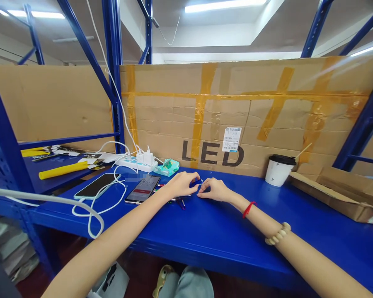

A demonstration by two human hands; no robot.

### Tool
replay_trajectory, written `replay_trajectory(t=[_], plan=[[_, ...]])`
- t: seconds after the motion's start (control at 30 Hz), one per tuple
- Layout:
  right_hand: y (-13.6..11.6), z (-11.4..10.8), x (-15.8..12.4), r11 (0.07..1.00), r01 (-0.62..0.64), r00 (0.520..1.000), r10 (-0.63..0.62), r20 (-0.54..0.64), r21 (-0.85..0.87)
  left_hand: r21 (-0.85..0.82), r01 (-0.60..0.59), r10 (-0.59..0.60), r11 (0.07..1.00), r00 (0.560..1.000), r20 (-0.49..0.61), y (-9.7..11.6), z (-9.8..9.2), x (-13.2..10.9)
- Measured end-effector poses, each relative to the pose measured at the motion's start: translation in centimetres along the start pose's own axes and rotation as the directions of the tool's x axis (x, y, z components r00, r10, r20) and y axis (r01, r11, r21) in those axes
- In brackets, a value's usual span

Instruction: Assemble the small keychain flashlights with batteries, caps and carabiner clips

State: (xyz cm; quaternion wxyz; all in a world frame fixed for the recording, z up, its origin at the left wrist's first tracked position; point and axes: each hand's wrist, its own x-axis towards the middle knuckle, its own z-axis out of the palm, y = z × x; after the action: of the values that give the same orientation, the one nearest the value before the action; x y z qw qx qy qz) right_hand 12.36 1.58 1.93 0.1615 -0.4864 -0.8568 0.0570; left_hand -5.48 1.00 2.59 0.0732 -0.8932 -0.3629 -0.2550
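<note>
My left hand [182,184] is closed around a small blue object [197,182], slim and shiny, whose kind I cannot make out. Just to its right, my right hand [216,189] is pinched, with thumb and forefinger tips close to the blue object's end. Anything between those fingertips is too small to name. Under and beside my left hand lie several small coloured metallic pieces [180,203], partly covered by the hand. A dark phone with a lit screen [144,188] rests left of them.
A second phone [98,186] lies farther left among white cables. Behind are a power strip [133,163] with chargers and a green packet [168,167]. A lidded paper cup [278,171] and an open cardboard box [335,194] stand right. Taped cardboard [170,120] backs the blue table [236,231].
</note>
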Motion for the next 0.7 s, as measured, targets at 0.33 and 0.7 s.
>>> replay_trajectory(t=[0.33,0.7], plan=[[0.0,-0.3,-1.5,0.999,0.006,0.999,-0.008,0.047,0.048,-0.031,0.027,-0.026,0.999,0.999,0.045,0.5,0.8,-0.3],[0.8,0.4,-1.4,0.984,0.123,0.992,-0.127,0.023,0.127,-0.311,0.054,-0.145,0.949,0.950,-0.277,6.4,-0.6,5.2]])
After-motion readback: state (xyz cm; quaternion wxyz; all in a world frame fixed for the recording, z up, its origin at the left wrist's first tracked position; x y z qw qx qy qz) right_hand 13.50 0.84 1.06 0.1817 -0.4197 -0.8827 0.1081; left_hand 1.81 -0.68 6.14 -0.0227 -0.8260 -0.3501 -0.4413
